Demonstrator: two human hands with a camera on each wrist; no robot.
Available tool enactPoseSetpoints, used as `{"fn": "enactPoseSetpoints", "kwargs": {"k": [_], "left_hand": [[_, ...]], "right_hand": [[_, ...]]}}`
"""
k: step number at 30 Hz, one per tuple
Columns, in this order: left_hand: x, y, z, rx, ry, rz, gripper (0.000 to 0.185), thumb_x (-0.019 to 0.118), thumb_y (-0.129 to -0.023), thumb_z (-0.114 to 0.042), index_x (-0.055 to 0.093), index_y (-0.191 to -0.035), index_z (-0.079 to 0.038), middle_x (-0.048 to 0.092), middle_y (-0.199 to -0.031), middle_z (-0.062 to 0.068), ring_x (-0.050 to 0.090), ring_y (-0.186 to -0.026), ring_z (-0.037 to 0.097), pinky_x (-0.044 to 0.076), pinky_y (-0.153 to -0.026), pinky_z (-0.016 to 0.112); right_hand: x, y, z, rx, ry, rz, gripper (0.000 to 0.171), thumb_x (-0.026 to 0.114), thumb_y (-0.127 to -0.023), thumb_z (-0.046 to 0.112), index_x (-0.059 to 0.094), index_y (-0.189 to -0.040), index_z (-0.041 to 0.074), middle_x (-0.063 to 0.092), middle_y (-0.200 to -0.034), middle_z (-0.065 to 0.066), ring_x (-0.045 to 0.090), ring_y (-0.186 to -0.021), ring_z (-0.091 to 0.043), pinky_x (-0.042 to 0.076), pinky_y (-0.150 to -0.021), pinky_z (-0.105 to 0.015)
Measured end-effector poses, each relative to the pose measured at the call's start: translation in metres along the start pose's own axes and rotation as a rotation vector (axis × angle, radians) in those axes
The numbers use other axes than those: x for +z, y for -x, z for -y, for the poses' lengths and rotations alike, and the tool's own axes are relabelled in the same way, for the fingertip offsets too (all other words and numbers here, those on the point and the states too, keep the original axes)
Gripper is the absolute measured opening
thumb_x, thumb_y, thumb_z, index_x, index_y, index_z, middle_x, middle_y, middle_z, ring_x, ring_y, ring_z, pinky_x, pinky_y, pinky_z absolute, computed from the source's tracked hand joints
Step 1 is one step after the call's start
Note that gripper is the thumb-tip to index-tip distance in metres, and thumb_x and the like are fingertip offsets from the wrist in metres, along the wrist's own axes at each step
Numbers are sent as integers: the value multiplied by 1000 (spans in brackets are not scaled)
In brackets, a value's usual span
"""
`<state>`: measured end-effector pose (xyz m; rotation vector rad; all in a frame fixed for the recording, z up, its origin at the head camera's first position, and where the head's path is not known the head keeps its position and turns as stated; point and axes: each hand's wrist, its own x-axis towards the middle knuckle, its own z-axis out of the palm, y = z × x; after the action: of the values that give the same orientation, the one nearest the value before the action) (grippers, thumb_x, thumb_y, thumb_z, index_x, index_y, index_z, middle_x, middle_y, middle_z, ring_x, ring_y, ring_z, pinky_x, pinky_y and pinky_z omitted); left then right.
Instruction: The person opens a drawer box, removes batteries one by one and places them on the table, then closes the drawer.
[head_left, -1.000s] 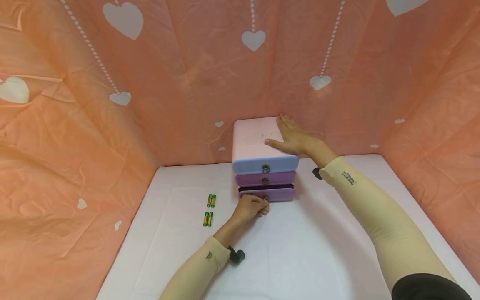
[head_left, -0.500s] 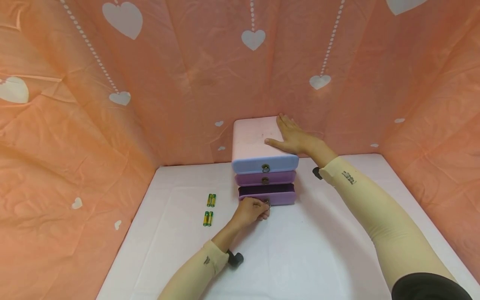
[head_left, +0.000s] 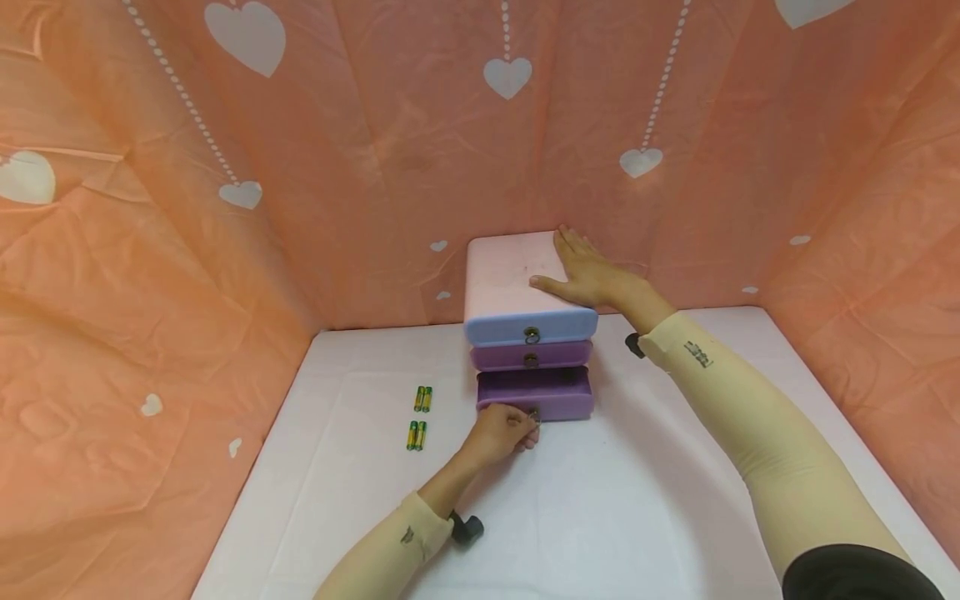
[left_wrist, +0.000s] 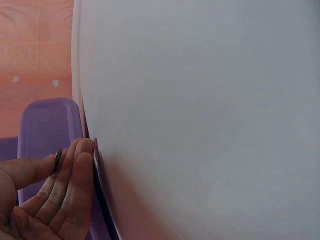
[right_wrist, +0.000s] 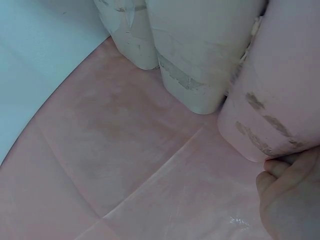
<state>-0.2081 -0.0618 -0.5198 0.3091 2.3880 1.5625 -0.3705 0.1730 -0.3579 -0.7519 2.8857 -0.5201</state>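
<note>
A small drawer chest [head_left: 510, 279] with a pink top stands at the back of the white table [head_left: 600, 517]. Its blue top drawer [head_left: 531, 327] and purple middle drawer [head_left: 531, 357] are closed. The purple bottom drawer [head_left: 536, 394] is pulled out, its inside showing. My left hand [head_left: 504, 432] pinches the metal ring pull [left_wrist: 58, 161] on that drawer's front. My right hand [head_left: 588, 271] lies flat on the chest's top, fingers straight; the right wrist view shows the hand's edge [right_wrist: 292, 200] against pink surface.
Two pairs of green-and-yellow batteries [head_left: 423, 399] [head_left: 416, 436] lie on the table left of the chest. Orange cloth with white hearts [head_left: 225, 167] walls in the table on three sides. Bare white tabletop stretches toward the front.
My left hand has drawn the bottom drawer further out toward me, so more of its inside shows. The right hand has stayed on the chest's top.
</note>
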Motion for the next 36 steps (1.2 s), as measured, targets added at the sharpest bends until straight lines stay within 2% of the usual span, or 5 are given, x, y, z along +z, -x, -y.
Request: {"fn": "enactPoseSetpoints", "kwargs": {"k": [5, 12, 16, 26, 36], "left_hand": [[1, 6, 0, 25, -2, 6, 19, 67, -104, -4, 78, -99, 10, 79, -84, 17, 76, -73, 20, 65, -67, 29], [4, 12, -1, 6, -17, 13, 19, 67, -105, -6, 78, -99, 7, 80, -85, 13, 76, -74, 19, 65, -68, 28], [5, 16, -1, 24, -28, 10, 19, 68, -105, -7, 78, -97, 6, 79, -84, 12, 76, -74, 20, 65, -68, 29], [5, 27, -2, 6, -79, 28, 20, 68, -106, -12, 80, -98, 2, 80, -84, 7, 76, -76, 17, 62, -70, 23], [9, 35, -1, 23, -76, 39, 19, 69, -105, -10, 80, -98, 4, 79, -82, 8, 76, -75, 19, 64, -69, 27]], "right_hand": [[0, -1, 1, -1, -12, 3, 114, 40, -103, 78, -10, -167, -2, -19, -177, -19, -16, -165, -31, -8, -134, -49], [-1, 0, 2, -3, -6, -6, 113, 40, -104, 76, -9, -167, -3, -17, -177, -20, -15, -165, -32, -8, -134, -49], [-2, 2, 3, 3, -8, -3, 112, 41, -104, 74, -10, -167, -3, -18, -177, -20, -16, -165, -32, -9, -134, -49], [-2, 1, 5, 6, -4, 1, 112, 40, -104, 74, -10, -167, -3, -18, -177, -20, -16, -165, -32, -9, -134, -49], [-1, 2, 3, 0, -6, -5, 112, 41, -104, 74, -9, -167, -3, -18, -177, -20, -16, -165, -32, -7, -134, -50]]}}
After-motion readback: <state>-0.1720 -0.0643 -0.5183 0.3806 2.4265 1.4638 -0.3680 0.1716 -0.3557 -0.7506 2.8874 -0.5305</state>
